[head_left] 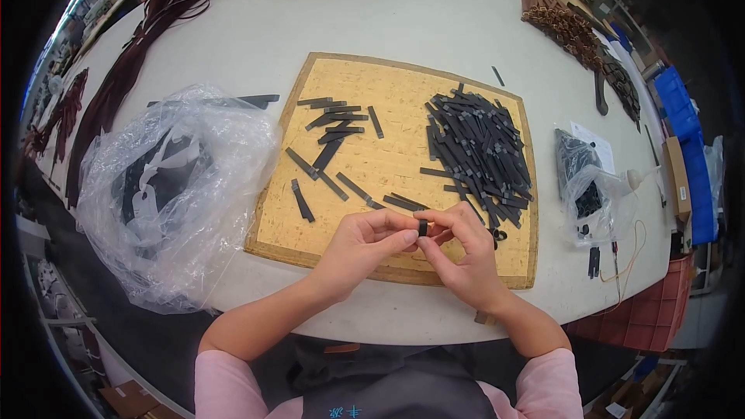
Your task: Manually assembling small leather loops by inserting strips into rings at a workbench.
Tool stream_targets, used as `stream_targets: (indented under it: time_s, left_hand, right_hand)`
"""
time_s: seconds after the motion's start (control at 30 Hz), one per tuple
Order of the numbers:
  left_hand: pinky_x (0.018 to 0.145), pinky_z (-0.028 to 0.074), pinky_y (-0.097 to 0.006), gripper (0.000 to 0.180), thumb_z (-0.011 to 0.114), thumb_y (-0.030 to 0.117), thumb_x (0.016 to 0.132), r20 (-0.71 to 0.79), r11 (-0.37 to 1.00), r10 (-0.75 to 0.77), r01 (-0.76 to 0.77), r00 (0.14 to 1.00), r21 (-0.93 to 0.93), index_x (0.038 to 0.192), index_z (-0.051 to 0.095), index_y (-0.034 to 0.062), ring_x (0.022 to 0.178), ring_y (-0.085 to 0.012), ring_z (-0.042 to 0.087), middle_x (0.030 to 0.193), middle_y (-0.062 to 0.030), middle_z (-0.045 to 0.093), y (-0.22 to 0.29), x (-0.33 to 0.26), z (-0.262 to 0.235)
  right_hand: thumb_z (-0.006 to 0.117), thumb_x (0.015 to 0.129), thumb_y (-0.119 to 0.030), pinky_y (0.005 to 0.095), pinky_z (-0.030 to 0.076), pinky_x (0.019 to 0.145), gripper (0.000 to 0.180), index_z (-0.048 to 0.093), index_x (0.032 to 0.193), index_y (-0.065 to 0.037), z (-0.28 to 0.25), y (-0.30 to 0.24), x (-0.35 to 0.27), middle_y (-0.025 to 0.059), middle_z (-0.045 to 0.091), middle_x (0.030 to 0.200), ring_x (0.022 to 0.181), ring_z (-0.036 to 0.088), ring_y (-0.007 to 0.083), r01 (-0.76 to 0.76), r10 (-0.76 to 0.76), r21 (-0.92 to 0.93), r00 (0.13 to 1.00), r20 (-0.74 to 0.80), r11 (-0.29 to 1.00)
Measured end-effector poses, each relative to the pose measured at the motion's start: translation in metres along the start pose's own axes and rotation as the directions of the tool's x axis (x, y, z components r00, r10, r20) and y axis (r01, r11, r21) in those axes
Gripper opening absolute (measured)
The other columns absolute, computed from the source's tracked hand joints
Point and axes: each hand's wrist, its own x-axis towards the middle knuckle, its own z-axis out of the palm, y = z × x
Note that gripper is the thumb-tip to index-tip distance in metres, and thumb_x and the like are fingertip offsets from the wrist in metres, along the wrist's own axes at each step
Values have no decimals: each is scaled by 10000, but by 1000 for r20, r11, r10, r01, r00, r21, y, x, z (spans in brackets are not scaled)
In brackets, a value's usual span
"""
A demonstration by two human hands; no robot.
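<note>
Black strip (423,227): short piece held between both hands, over the near part of the tan board (396,167); full shape hidden by fingers.
Left hand (371,239): thumb and fingers pinching the strip's left side.
Right hand (464,247): same pinch, right side.
Strip pile (481,147): heaped on the board's right half.
Loose strips (327,157): scattered on the left half.
Plastic bag (244,128): clear, on the worktop (466,27), left of the board.
</note>
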Motion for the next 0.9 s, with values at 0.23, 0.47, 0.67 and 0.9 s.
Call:
stream_targets:
  time_s: [0.23, 0.47, 0.67, 0.9]
  left_hand:
    - [906, 540, -247, 193, 687, 94, 974, -2, 999, -44, 44, 999, -10, 1134, 686, -15, 1003, -103, 664, 1087, -61, 709, 3, 2, -2]
    - [911, 559, -265, 178, 687, 77, 970, 9, 999, -33, 34, 999, -36, 1119, 680, -20, 1003, -126, 684, 1089, -82, 714, 0, 2, -2]
    - [904, 572, -265, 140, 685, 40, 963, -18, 1000, -16, 17, 1000, 24, 1079, 662, -35, 992, -143, 699, 1079, -110, 712, 1, 2, -2]
    - [899, 581, -265, 90, 650, 5, 975, -79, 987, 52, -39, 995, 155, 1042, 612, -41, 967, -144, 704, 1029, -108, 703, -7, 1, 9]
  right_hand:
    - [719, 844, 74, 267, 588, 670, 368, 689, 1192, -42, -3, 4, 1, 97, 609, 984, 830, 672, 170, 46, -45, -31, 999, 24, 998]
    - [760, 824, 48, 271, 575, 637, 279, 685, 1086, -17, 1, 0, -2, 97, 632, 998, 832, 682, 172, 13, -15, -21, 996, -90, 1000]
    - [770, 799, 42, 303, 553, 621, 205, 656, 955, -24, -1, 9, -4, 97, 636, 907, 764, 674, 231, 175, -189, -173, 980, -67, 969]
    - [723, 830, 20, 341, 524, 588, 148, 630, 938, -15, -1, 10, -6, 101, 602, 902, 703, 656, 257, 257, -280, -309, 960, -31, 916]
